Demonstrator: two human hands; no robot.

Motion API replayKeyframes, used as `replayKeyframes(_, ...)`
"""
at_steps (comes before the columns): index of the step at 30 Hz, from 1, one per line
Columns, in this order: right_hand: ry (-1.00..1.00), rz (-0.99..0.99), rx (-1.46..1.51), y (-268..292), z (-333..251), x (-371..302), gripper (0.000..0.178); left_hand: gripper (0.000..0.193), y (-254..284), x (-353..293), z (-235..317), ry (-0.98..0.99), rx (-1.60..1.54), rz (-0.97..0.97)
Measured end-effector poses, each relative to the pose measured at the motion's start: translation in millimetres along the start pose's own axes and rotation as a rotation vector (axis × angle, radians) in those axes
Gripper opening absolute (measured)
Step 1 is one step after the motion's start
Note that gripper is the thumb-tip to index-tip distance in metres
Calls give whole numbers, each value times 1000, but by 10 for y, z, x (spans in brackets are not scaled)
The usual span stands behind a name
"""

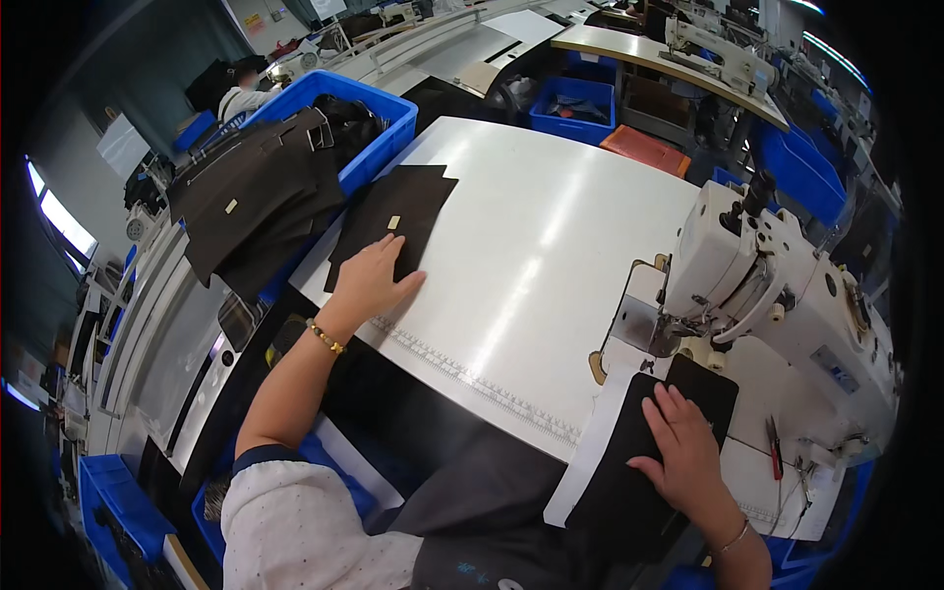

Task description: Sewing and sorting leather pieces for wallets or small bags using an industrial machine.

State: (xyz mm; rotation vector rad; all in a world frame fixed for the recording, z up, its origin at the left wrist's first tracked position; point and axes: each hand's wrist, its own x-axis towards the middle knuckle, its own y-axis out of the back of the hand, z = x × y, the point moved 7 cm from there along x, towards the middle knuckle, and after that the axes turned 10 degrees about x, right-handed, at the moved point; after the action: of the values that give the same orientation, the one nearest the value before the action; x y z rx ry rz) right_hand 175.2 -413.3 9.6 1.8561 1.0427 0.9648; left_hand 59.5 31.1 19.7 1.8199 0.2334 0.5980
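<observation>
My left hand [372, 279] rests with fingers spread on the lower part of a dark brown fabric panel [418, 202]. A small cream label [393, 222] shows on that panel just beyond my fingertips. On the right, my right hand [678, 447] lies flat on a black fabric piece [629, 467], fingers stretched toward the white sewing machine [708, 256]. A white strip [590, 457] runs along the left side of the black piece. The far end of the black piece lies close to the machine's needle area; whether it is under the presser foot I cannot tell.
A blue bin [393, 108] at the far left holds dark panels [265, 187] draped over its side. Red-handled snips [775, 452] lie right of the machine bed. A printed ruler scale [472, 379] edges the white table [551, 216]. An orange-red tray [644, 150] stands behind.
</observation>
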Motion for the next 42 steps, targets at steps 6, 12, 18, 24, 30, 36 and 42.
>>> replayKeyframes(6,100,4,-175,-93,196,380,72,26,-53,315,-62,51,150,-215)
replayKeyframes(12,89,15,-112,-119,196,410,70,20,1328,354,-287,183,268,269)
replayKeyframes(18,109,15,-117,-75,160,429,67,39,1880,-321,1246,-433,161,319)
replayKeyframes(24,141,10,-160,-47,176,344,66,55,1535,-874,2478,-1106,-309,-179)
replayKeyframes(30,120,7,-131,-72,211,331,68,49,1008,-51,2662,-836,-642,-239)
replayKeyframes(36,76,-63,-193,-98,252,337,67,53,323,468,2710,-641,-497,-530)
replayKeyframes(42,65,-75,-159,-84,255,358,66,51,568,470,2646,-673,-550,109)
